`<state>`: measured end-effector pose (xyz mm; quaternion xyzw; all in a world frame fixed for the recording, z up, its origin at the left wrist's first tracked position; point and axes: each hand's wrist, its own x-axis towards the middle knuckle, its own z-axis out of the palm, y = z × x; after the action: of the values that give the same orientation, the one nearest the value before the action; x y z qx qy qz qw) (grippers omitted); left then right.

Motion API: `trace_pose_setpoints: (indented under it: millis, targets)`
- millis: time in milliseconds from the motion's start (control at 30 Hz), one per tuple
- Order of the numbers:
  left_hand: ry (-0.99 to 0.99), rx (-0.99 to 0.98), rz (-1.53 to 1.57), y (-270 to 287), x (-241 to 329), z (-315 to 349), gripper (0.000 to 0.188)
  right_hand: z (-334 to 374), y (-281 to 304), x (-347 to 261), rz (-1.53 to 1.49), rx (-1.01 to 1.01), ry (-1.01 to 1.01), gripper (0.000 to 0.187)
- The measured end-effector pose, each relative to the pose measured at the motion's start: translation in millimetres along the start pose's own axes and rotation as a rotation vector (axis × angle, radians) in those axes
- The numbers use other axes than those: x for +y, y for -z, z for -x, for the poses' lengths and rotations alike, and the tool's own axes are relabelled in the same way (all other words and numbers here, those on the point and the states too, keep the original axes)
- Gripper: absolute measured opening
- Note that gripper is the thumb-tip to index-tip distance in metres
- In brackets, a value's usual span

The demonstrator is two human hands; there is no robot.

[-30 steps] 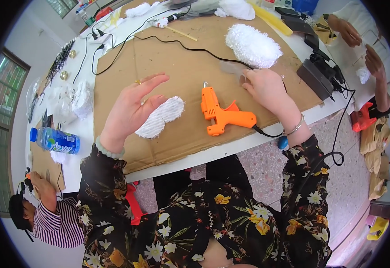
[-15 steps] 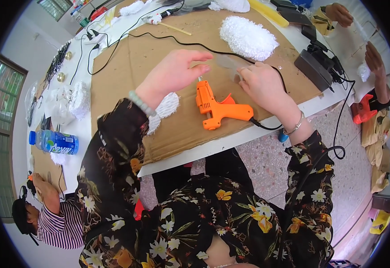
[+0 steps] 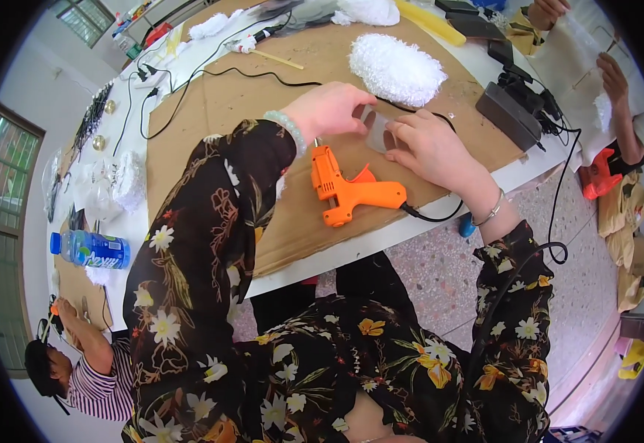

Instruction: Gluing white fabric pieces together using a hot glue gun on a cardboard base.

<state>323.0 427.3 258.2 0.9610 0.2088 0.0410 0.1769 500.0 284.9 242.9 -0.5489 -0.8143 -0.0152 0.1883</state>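
Note:
Over the brown cardboard, my left hand and my right hand face each other, fingers closed on the two ends of a small translucent plastic sheet. The sheet curls between them, and its edges are hard to make out. Just below my hands lies an orange hot glue gun, its metal nozzle near my left wrist and its black cord running off past my right hand. Beyond my hands rests a fluffy white oval piece. My left sleeve covers most of another white piece.
Black cords cross the far cardboard. A dark adapter box sits at the right edge, a blue-labelled bottle at the left. One person in stripes works at lower left; another person's hands hold clear sheeting at upper right.
My left hand has moved right and now grips the plastic sheet, which only my right hand held before. My left sleeve now covers the white piece beside it. The view has shifted slightly.

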Motion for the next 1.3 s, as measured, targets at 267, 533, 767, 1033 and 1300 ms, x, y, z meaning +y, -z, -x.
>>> trace_pose_setpoints:
  millis: [267, 533, 767, 1033, 1300]
  targets:
    - [-0.067, 0.156, 0.246, -1.7, -13.6, -3.3, 0.045, 0.0, 3.0, 13.9, -0.078, 0.235, 0.081, 0.013]
    - [-0.192, 0.098, -0.169, -4.3, -8.9, -4.1, 0.024, 2.8, 9.2, 7.4, 0.001, 0.249, 0.152, 0.008]
    - [-0.128, 0.103, -0.16, -0.9, -2.4, -1.2, 0.027, 4.9, 31.5, 17.2, -0.123, 0.325, 0.006, 0.011]
    - [-0.077, 0.286, 0.065, 12.4, 9.0, 7.6, 0.043, 1.2, 37.1, 25.4, -0.952, 0.602, -0.422, 0.019]
    - [0.056, 0.314, 0.92, 13.7, 60.8, 30.6, 0.029, -7.9, 25.7, 0.7, -1.284, 0.567, -0.429, 0.02]
